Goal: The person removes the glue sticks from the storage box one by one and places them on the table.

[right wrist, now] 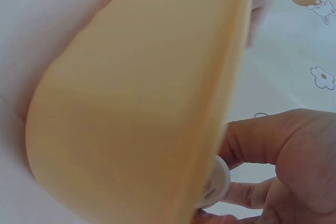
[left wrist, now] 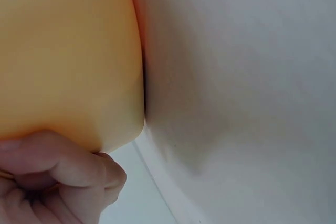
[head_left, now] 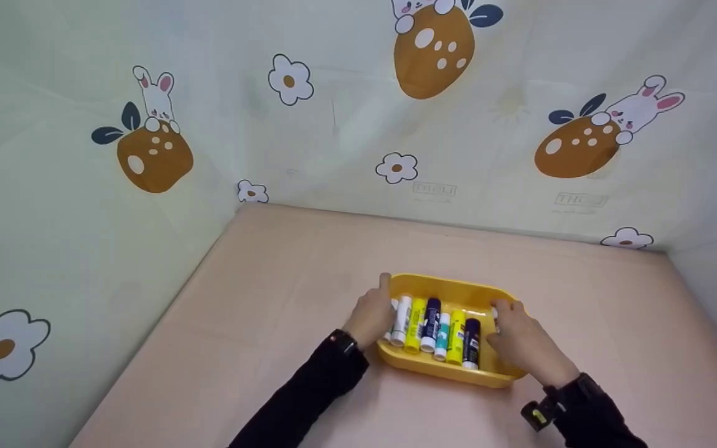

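Note:
A yellow plastic tray (head_left: 445, 371) lies on the table with a row of glue sticks in white, yellow, dark blue and teal, among them a yellow one (head_left: 456, 336) and a dark blue one (head_left: 431, 323). At the tray's left end my left hand (head_left: 372, 317) grips the rim; the left wrist view has its curled fingers (left wrist: 58, 156) against the tray wall. Over the right end, my right hand (head_left: 520, 336) pinches a glue stick with a round white end (right wrist: 218, 182). Much of that stick is hidden by the hand and the tray wall.
The tray stands on a pinkish table cover (head_left: 284, 274). Pale fabric walls (head_left: 333, 137) printed with rabbits and flowers rise at the back and both sides. Dark sleeves and wrist straps cover both forearms.

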`<action>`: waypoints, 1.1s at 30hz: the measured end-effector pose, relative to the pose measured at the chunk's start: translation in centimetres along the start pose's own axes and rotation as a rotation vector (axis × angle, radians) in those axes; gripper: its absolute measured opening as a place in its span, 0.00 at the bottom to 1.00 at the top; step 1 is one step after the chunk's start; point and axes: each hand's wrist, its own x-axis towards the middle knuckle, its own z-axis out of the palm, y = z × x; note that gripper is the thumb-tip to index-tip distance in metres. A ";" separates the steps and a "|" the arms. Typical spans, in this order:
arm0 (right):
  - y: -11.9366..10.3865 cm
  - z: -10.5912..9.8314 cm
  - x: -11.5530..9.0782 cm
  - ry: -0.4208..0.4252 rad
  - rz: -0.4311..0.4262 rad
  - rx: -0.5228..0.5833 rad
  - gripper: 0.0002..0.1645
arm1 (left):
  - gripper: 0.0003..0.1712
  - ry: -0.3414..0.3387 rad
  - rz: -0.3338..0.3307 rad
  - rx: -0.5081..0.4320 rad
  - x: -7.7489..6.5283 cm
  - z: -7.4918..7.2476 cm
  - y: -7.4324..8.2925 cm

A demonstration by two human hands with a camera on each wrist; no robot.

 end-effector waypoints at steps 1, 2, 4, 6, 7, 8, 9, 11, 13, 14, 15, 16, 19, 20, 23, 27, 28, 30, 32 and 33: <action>0.1 -0.2 -0.1 0.004 0.003 0.001 0.36 | 0.33 0.006 0.013 0.011 0.0 0.0 0.0; 0.2 -0.4 -0.2 0.008 0.004 0.000 0.36 | 0.33 0.011 0.021 0.023 0.0 0.0 0.0; 0.6 -0.8 -0.4 0.018 0.005 -0.002 0.36 | 0.33 0.020 0.032 0.046 -0.1 0.0 -0.1; 1.1 -1.2 -0.6 0.023 0.008 0.000 0.37 | 0.33 0.026 0.038 0.059 -0.1 0.0 -0.1; 1.4 -1.4 -0.7 0.028 0.006 0.002 0.36 | 0.33 0.029 0.039 0.068 -0.1 0.0 -0.1; 1.6 -1.6 -0.8 0.035 0.003 0.005 0.36 | 0.33 0.026 0.028 0.065 -0.1 0.0 -0.1; 1.9 -1.8 -0.9 0.041 0.002 0.010 0.36 | 0.33 0.024 0.020 0.062 0.0 0.1 -0.1; 2.4 -2.1 -1.1 0.050 0.003 0.018 0.36 | 0.33 0.022 0.014 0.059 0.0 0.1 0.0; 3.0 -2.4 -1.3 0.059 0.003 0.018 0.35 | 0.33 0.023 0.011 0.064 0.1 0.1 0.0; 3.3 -2.5 -1.3 0.061 0.007 0.018 0.35 | 0.33 0.022 0.010 0.065 0.1 0.1 0.0; 3.6 -2.6 -1.4 0.063 0.012 0.018 0.35 | 0.33 0.024 0.012 0.067 0.1 0.2 0.0; 3.9 -2.7 -1.4 0.064 0.016 0.017 0.35 | 0.33 0.025 0.011 0.069 0.2 0.2 0.0; 4.8 -2.8 -1.5 0.070 0.027 0.020 0.36 | 0.32 0.021 -0.003 0.075 0.3 0.2 0.0; 5.1 -2.8 -1.5 0.068 0.034 0.024 0.36 | 0.32 0.021 -0.005 0.074 0.3 0.3 0.0; 5.9 -2.5 -1.4 0.057 0.051 0.040 0.36 | 0.32 0.017 -0.013 0.060 0.3 0.3 -0.1; 7.1 -1.7 -0.8 0.023 0.085 0.060 0.37 | 0.33 0.019 -0.003 0.045 0.3 0.3 -0.1; 7.4 -1.5 -0.6 0.013 0.093 0.064 0.37 | 0.32 0.019 0.002 0.048 0.3 0.3 -0.1; 8.1 -1.0 -0.1 -0.007 0.108 0.068 0.38 | 0.32 0.023 0.009 0.053 0.2 0.3 -0.2; 8.8 -0.5 0.2 -0.022 0.118 0.080 0.38 | 0.32 0.025 0.021 0.056 0.2 0.3 -0.1; 9.0 -0.2 0.4 -0.027 0.123 0.088 0.38 | 0.32 0.025 0.027 0.052 0.1 0.3 -0.1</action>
